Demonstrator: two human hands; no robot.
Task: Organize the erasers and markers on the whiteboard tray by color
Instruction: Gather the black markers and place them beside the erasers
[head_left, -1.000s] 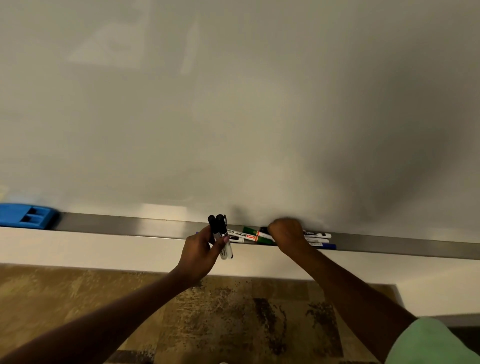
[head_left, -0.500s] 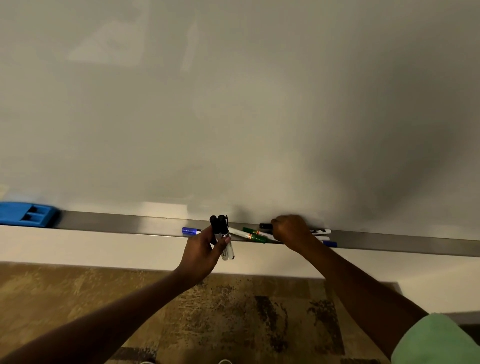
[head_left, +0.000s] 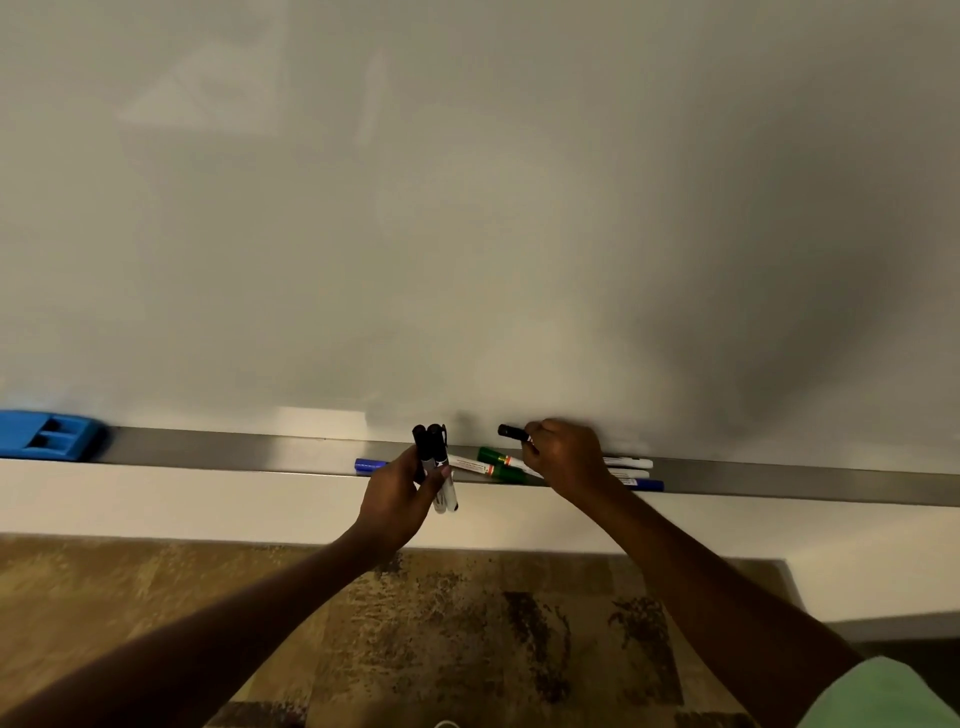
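Markers fill both hands at the foot of a whiteboard. The left hand (head_left: 400, 493) curls around a bundle of black markers (head_left: 434, 457), at least two, with their caps up and their white barrels hanging past the front lip of the tray. The right hand (head_left: 563, 460) clenches a single black marker (head_left: 511, 431), its glossy cap jutting left of the knuckles, raised just above the tray against the bottom of the board.

Between the hands, two green markers (head_left: 493, 457) lie slanted on the tray, their white labelled barrels touching. A blue marker (head_left: 370, 464) lies flat just left of the left hand, mostly hidden behind it. Right of the right wrist, white marker barrels (head_left: 628, 461) and a second blue marker (head_left: 647, 486) lie lengthwise, partly hidden by the wrist.

The tray (head_left: 234, 449) is a long, narrow channel of brushed metal. At its far left end, well apart from the markers, sits a blue eraser (head_left: 49, 434), a moulded plastic block with two rectangular recesses. The whiteboard (head_left: 467, 208) above is pale and faintly glossy. Below the tray lie a plain white wall strip (head_left: 156, 499) and a mottled brown carpet (head_left: 415, 623). A mint-green sleeve (head_left: 883, 696) shows at lower right.
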